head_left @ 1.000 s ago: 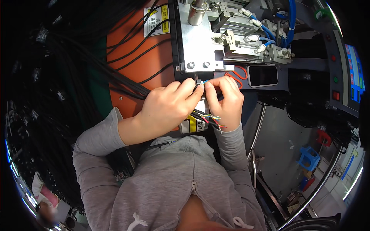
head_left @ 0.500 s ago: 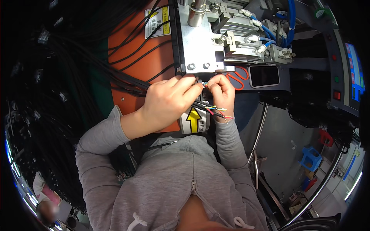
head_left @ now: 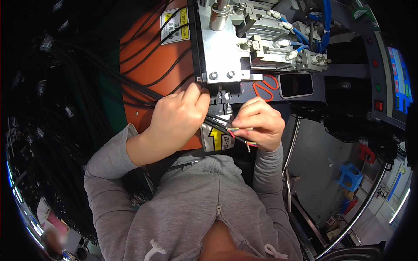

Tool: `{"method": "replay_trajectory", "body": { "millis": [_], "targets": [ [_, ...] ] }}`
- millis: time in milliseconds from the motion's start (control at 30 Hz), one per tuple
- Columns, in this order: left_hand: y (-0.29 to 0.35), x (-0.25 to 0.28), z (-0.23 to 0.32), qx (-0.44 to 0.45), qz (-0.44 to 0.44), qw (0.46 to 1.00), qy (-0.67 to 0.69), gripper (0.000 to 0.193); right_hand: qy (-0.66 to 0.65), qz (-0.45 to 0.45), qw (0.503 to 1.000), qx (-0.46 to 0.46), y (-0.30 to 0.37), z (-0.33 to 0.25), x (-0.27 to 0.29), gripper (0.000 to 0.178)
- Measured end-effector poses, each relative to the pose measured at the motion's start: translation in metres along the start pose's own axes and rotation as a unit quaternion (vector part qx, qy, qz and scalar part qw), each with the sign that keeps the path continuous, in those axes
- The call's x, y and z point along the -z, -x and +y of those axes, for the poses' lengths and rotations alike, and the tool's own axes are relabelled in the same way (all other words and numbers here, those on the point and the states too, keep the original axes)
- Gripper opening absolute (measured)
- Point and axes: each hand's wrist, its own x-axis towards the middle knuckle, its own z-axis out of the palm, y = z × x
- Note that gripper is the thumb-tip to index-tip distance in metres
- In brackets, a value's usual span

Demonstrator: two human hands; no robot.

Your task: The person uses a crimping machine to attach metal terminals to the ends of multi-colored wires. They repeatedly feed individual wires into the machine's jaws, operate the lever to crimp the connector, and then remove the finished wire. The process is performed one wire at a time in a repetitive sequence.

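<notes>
Below the steel mounting plate (head_left: 220,48) of the machine, my left hand (head_left: 176,119) gripped a black cable (head_left: 215,123), fingers curled together around it against the orange panel (head_left: 150,69). My right hand (head_left: 257,122) pinched the cable's thin coloured wires (head_left: 239,130) between thumb and fingertips, just beside the left hand. Red-handled scissors (head_left: 265,87) lay above the right hand, apparently on a dark ledge. Black cable bundles (head_left: 69,87) hung at left.
</notes>
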Motion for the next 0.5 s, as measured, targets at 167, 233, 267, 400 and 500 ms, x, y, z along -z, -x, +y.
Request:
{"method": "replay_trajectory", "body": {
  "millis": [167,233,267,400,500],
  "targets": [
    [-0.018,0.006,0.002,-0.114,0.162,0.97,0.142,0.037,-0.075,0.231,0.968,-0.062,0.009,0.01,-0.004,0.018],
    [-0.012,0.005,0.003,-0.132,0.157,0.967,0.15,0.04,0.021,0.164,0.984,-0.058,0.002,0.001,-0.008,0.019],
    [-0.009,0.005,0.005,-0.116,0.13,0.97,0.173,0.038,0.068,0.13,0.988,-0.056,-0.002,-0.004,-0.011,0.019],
    [-0.006,0.005,0.002,-0.063,0.112,0.967,0.221,0.03,-0.038,0.317,0.942,-0.1,-0.007,-0.015,-0.047,0.025],
    [-0.01,0.001,0.005,-0.034,0.132,0.956,0.26,0.023,-0.019,0.304,0.95,-0.068,-0.009,-0.01,-0.049,0.023]
  ]
}}
